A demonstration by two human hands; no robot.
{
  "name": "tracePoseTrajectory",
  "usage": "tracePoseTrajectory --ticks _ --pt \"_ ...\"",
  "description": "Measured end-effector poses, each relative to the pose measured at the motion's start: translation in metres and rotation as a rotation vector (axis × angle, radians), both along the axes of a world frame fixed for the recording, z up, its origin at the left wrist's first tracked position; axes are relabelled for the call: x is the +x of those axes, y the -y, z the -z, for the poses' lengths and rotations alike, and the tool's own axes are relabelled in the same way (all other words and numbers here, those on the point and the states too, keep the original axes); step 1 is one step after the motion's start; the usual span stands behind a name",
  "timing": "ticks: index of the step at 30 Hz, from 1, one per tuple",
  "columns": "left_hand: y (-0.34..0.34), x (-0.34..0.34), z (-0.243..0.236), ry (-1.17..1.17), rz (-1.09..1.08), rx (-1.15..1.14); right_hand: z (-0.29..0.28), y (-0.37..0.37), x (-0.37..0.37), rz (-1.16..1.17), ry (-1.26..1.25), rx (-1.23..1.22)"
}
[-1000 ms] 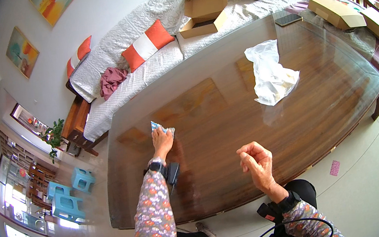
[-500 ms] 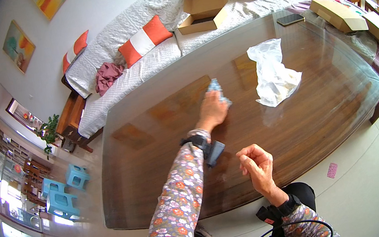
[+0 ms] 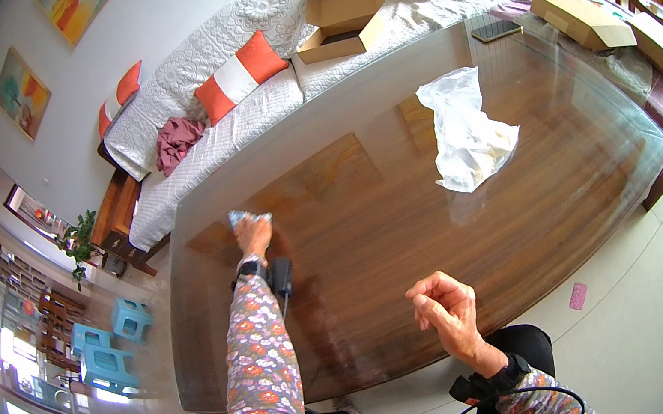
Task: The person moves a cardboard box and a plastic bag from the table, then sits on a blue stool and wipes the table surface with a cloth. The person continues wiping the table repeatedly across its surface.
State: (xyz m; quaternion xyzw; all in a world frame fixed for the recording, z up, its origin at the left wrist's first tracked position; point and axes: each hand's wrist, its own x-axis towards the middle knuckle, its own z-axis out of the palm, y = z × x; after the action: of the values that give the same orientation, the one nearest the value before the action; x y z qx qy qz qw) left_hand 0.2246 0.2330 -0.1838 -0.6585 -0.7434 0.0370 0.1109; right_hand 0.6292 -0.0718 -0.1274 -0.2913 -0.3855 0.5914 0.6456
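Observation:
My left hand (image 3: 254, 236) presses a light blue cloth (image 3: 240, 218) against the glass top of the brown wooden table (image 3: 405, 230), on its left part. Most of the cloth is hidden under the fingers. My right hand (image 3: 450, 314) hovers over the table's near edge, its fingers curled and touching nothing I can see. Farther off, right of the middle, lies a crumpled white plastic bag (image 3: 462, 130) with something pale inside. A dark phone (image 3: 497, 31) rests flat near the far right edge of the table.
A sofa (image 3: 263, 101) with white covers runs behind the table and carries an open cardboard box (image 3: 345, 18) and orange-white cushions (image 3: 240, 76). Two more cardboard boxes (image 3: 584, 20) sit at the right. Blue plastic stools (image 3: 108, 368) stand on the floor at the left.
My left hand has swept the cloth leftward and a little nearer over the glass. The right hand has hardly moved, and the view has shifted slightly.

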Motion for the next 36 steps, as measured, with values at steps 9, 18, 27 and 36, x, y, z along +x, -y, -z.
tracePoseTrajectory --ticks 9,18,27,36 --pt "-0.052 0.279 -0.011 0.309 0.728 0.194 0.003 -0.003 -0.001 0.005 0.005 -0.017" --pt "-0.076 0.282 -0.012 0.324 0.648 0.223 0.004 -0.004 -0.004 -0.018 0.035 -0.057" --pt "-0.049 -0.047 0.015 -0.063 0.233 0.224 0.001 0.0 -0.001 -0.041 0.012 -0.046" --pt "-0.036 -0.031 0.0 0.231 -0.166 0.246 -0.001 0.008 -0.003 -0.093 -0.002 -0.054"
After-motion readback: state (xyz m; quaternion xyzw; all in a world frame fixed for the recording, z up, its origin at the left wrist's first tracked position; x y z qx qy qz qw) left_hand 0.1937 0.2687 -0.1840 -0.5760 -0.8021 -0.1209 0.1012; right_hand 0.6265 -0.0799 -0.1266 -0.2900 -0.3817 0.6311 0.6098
